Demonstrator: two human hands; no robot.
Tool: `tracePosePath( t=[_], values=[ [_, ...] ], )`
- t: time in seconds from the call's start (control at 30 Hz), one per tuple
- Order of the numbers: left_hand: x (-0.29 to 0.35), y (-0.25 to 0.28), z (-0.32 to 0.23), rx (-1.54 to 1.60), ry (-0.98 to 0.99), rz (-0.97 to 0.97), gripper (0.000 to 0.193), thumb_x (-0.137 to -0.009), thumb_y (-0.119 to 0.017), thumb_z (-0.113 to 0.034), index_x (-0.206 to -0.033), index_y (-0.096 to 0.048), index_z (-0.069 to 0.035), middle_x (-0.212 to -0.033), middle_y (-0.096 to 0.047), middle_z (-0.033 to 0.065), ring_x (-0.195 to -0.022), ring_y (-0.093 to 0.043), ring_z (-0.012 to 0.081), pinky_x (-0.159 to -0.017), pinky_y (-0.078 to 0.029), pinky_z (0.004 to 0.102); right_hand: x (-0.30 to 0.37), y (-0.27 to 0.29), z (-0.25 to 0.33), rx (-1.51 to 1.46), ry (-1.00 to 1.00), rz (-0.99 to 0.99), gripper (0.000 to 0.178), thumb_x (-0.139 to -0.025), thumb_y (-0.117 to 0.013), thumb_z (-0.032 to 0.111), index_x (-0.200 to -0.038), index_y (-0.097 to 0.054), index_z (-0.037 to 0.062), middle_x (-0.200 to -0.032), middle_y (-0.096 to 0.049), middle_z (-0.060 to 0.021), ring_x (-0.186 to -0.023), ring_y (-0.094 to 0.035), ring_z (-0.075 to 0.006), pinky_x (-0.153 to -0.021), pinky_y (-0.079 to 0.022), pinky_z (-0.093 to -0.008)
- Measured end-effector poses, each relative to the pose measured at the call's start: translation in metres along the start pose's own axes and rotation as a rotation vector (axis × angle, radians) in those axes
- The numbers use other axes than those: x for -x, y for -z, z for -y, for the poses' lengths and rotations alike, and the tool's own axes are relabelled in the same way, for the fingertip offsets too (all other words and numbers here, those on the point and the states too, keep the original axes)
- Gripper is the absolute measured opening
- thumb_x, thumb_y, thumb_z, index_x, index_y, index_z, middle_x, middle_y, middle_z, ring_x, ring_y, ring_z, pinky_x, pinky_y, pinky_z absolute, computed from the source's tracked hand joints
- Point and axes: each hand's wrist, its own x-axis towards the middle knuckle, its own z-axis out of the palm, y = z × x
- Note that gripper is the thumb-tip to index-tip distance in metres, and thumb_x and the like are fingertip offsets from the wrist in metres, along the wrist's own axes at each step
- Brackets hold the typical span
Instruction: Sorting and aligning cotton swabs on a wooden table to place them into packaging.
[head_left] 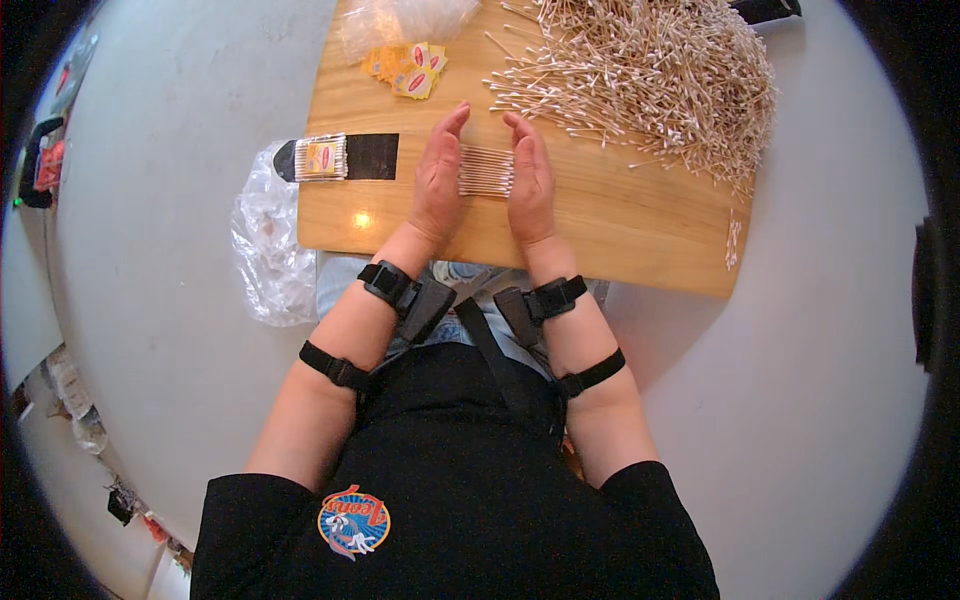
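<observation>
Cotton swabs (486, 172) lie in a row on the wooden table (630, 225), between the left hand (437, 180) and right hand (531, 185): both flat, fingers extended, palms facing inward at the tips, neither gripping. Yellow printed cards (414, 82) with red ovals lie beyond.

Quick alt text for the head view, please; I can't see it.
Left hand and right hand, open, palms facing, flank a row of cotton swabs lying crosswise on a wooden tabletop. A large loose swab heap lies at upper right; to the left are yellow-orange cards and a labelled swab bundle on a black strip.
</observation>
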Motion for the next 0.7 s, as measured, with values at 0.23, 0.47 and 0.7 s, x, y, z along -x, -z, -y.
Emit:
tracePosePath(
  t=[0.23, 0.47, 0.7],
  values=[
    [-0.001, 0.000, 0.000, 0.006, -0.001, 0.007, 0.057, -0.108, -0.032, -0.041, -0.146, -0.037, 0.001, -0.153, -0.038, 0.0141, -0.144, -0.031, 0.0238, -0.121, -0.018, 0.0377, -0.002, -0.005, 0.008, 0.039, 0.016, 0.008, 0.039, -0.108, -0.035, 0.027, -0.127, -0.056, 0.0005, -0.129, -0.059, -0.0184, -0.125, -0.053, -0.0332, -0.108, -0.038, -0.0383],
    [0.002, 0.013, -0.029, -0.637, -0.263, 0.260, 0.079, -0.079, -0.078, -0.018, -0.147, -0.039, -0.006, -0.154, -0.034, 0.0203, -0.143, -0.034, 0.0355, -0.117, -0.029, 0.0414, 0.001, 0.008, -0.005, -0.260, -0.087, -0.139, 0.040, -0.108, -0.036, 0.028, -0.123, -0.058, -0.0011, -0.123, -0.060, -0.0107, -0.117, -0.055, -0.0210, -0.105, -0.040, -0.0339],
    [0.009, 0.036, -0.028, -0.970, -0.180, 0.378, 0.090, -0.073, -0.083, -0.021, -0.149, -0.036, -0.007, -0.156, -0.031, 0.0185, -0.142, -0.033, 0.0382, -0.116, -0.032, 0.0447, 0.027, 0.048, -0.004, -0.016, -0.107, -0.076, 0.034, -0.106, -0.041, 0.023, -0.111, -0.064, -0.0013, -0.111, -0.063, -0.0114, -0.106, -0.059, -0.0216, -0.097, -0.045, -0.0340]
  ],
)
